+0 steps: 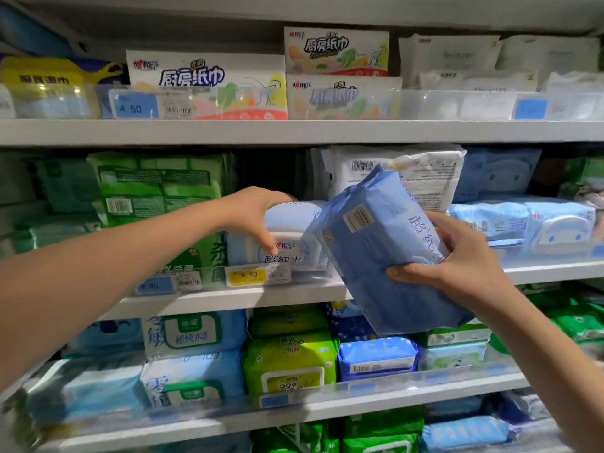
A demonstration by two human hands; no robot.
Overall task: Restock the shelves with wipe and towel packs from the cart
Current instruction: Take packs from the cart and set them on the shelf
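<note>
Blue wipe pack (382,250) tilted just off the front edge of the middle shelf (228,299), right hand (464,266) wrapped round its side. Left hand (258,214) clasps a pale shelved pack (294,243) at that edge, probably clearing a slot.

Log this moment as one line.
right hand: holds blue wipe pack | left hand: grips pale-blue pack on shelf
</note>
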